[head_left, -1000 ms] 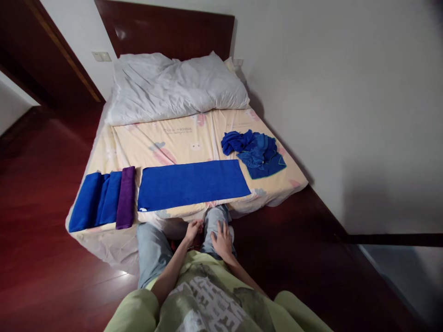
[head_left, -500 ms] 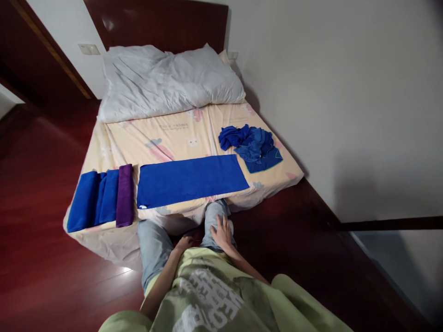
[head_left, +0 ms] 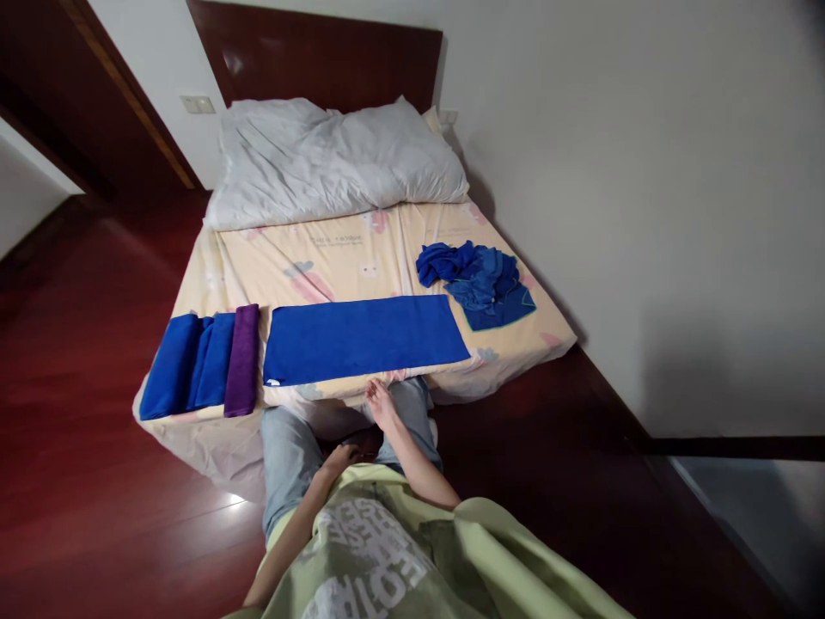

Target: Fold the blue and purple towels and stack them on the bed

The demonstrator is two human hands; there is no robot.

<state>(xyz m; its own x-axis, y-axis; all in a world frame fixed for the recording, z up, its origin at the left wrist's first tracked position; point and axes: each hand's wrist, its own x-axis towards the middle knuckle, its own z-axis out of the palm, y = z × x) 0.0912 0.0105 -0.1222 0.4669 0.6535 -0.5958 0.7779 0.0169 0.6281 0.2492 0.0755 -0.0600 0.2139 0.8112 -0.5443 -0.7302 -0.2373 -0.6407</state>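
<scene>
A blue towel [head_left: 367, 338] lies spread flat along the near edge of the bed, with a small white tag at its near left corner. Just in front of that edge is my right hand [head_left: 381, 404], raised over my knee with its fingers stretched and nothing in it. My left hand [head_left: 339, 461] rests on my lap at the inner thigh, fingers loosely extended and holding nothing. Left of the spread towel lie folded blue towels [head_left: 168, 365] and a folded purple towel [head_left: 242, 361], side by side. Crumpled blue cloths [head_left: 480, 275] are heaped to the right.
The bed [head_left: 322, 266] has a patterned sheet, with a large white pillow or quilt [head_left: 341, 163] at its far end against the dark wooden headboard [head_left: 322, 52]. A grey wall [head_left: 612, 198] runs along the right. Dark red floor [head_left: 83, 387] shows at the left.
My right hand has lifted off my thigh and moved forward and left toward the spread towel's near edge. My left hand stays on my lap. The view has shifted slightly.
</scene>
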